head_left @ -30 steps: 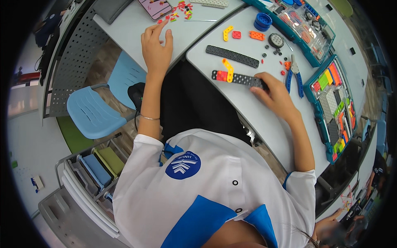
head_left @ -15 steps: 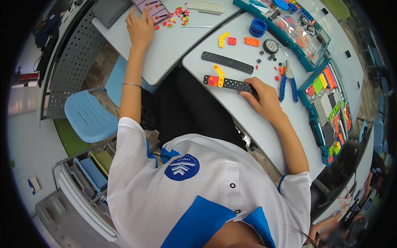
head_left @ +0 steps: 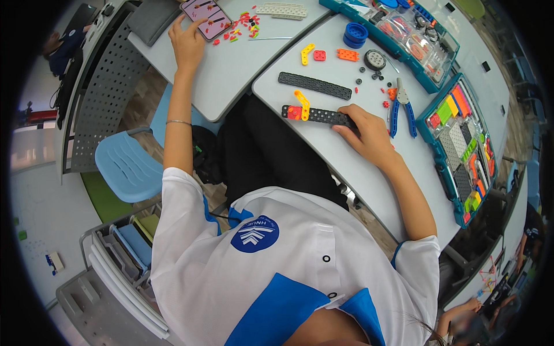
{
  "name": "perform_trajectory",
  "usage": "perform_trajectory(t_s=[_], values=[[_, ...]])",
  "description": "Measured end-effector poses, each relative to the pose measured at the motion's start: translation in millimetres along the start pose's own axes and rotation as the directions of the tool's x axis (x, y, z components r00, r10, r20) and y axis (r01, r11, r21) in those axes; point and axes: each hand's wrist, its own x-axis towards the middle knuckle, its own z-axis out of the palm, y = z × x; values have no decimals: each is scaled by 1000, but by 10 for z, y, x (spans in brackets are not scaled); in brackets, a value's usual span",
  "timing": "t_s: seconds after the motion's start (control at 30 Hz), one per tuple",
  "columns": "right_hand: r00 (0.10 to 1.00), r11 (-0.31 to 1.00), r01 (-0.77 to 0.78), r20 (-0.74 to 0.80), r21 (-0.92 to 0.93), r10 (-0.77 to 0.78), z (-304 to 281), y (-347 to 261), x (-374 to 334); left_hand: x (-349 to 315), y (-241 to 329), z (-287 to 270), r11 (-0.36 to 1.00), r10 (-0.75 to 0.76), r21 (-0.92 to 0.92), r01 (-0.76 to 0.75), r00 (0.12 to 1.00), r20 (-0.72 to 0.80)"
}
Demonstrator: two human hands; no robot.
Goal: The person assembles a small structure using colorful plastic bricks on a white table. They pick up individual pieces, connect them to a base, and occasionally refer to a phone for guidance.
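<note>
My right hand (head_left: 367, 137) grips the right end of a black perforated building beam (head_left: 328, 116) over the tabletop. A red block (head_left: 294, 112) and a yellow angled connector (head_left: 303, 104) are attached near the beam's far left end. My left hand (head_left: 187, 45) is at a phone (head_left: 206, 18) with a pink screen, fingers apart, one fingertip on the screen. Just beyond the held beam lies a second black perforated beam (head_left: 314, 85). Blue-handled pliers (head_left: 402, 109) lie to the right of my right hand.
Small red and green pins (head_left: 245, 26) are scattered beside the phone. Loose on the table are a yellow angled piece (head_left: 307, 54), an orange piece (head_left: 348, 55), a blue wheel hub (head_left: 355, 34) and a wheel (head_left: 375, 59). Teal parts cases (head_left: 443, 164) line the right side.
My left fingers have shifted slightly on the phone, with a fingertip reaching onto its screen. The whole view has moved a little; my right hand keeps its grip on the beam.
</note>
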Motion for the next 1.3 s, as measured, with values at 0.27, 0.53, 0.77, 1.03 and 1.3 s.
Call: perform_trajectory(t_s=[0.27,0.53,0.77,1.03,1.3], values=[[1000,1000,-18,9,-4,18,-7,-12,6,33,-24,15,996,-79,57,75,995,64],[1000,1000,11,8,28,-11,15,16,12,5,170,-219,982,-163,-94,163,987,-1],[988,999,15,-152,45,-8,6,32,-31,-598,1844,-881,358,-109,-647,673,718,687],[992,993,54,-107,-107,-65,-13,59,-14,-1012,2402,-867,29,-31,-530,847,531,847],[866,945,-54,-487,-324,-117,-558,301,158,-1072,2487,-794,-64,-48,-541,839,539,841]])
